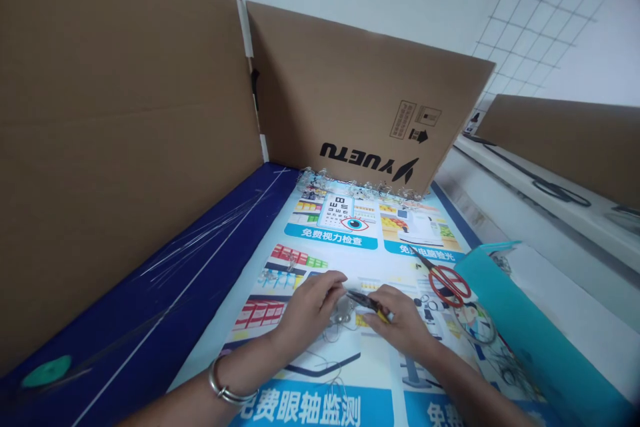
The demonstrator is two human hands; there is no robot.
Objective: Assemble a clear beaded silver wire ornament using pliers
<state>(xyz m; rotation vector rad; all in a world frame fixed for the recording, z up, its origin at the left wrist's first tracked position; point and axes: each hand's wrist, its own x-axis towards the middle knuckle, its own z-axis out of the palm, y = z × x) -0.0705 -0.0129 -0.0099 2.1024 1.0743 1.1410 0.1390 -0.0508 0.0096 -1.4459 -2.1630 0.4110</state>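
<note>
Wire (342, 313) is pinched in the L hand's (313, 303) closed fingertips, mid-poster, right by the tips of pliers (369, 302) gripped in the R hand (404, 321), though whether it's bitten by them can't be told. If the pliers slipped, L fingertips could be nipped, being v. close, or loose strands poss. snagged. A printed poster (345, 258), w/ scissors (436, 273) on it & wire bits (365, 191) at its far end, is laid beside blue cloth (200, 280), backed by card (370, 87), w/ a white ledge (597, 217) seen at R.
</note>
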